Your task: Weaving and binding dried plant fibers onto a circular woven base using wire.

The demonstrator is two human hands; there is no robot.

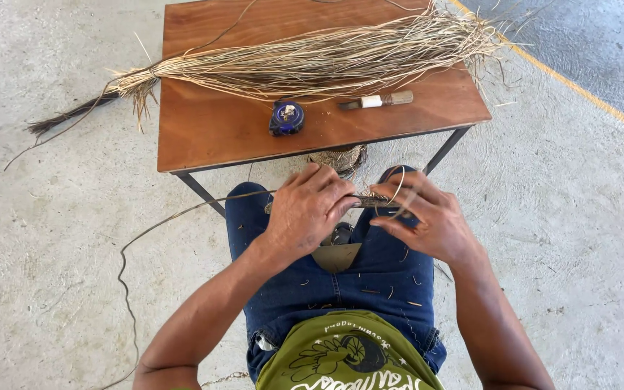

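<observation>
Head view is looking down on a small reddish-brown wooden table with thin dark metal legs (204, 133), standing on a pale concrete floor (52, 217). Lying along the table's far edge is a long bundle of dry tan straw-like fibres (312, 61), its bound dark end overhanging the left edge and its loose end fanning past the far right corner. Below the table, the person's lap in blue jeans (370, 282) is filling the space just before the near edge, with an olive-green printed shirt (341, 357) at the bottom. The left hand (305, 213) is curling closed, its fingertips pinching a thin dark coiled fibre strip (370, 201) over the knees. The right hand (427, 220) is meeting it from the other side, fingers half-bent and gripping the same strip, with a pale loop of fibre arching over its knuckles. One long loose strand is trailing from the left hand down across the floor. A small woven straw piece (341, 157) is sitting under the near edge, partly hidden by the tabletop. Near the near edge a round blue tape measure (287, 118) is resting, with a short wooden-handled tool with a white band (377, 100) just beside it.
</observation>
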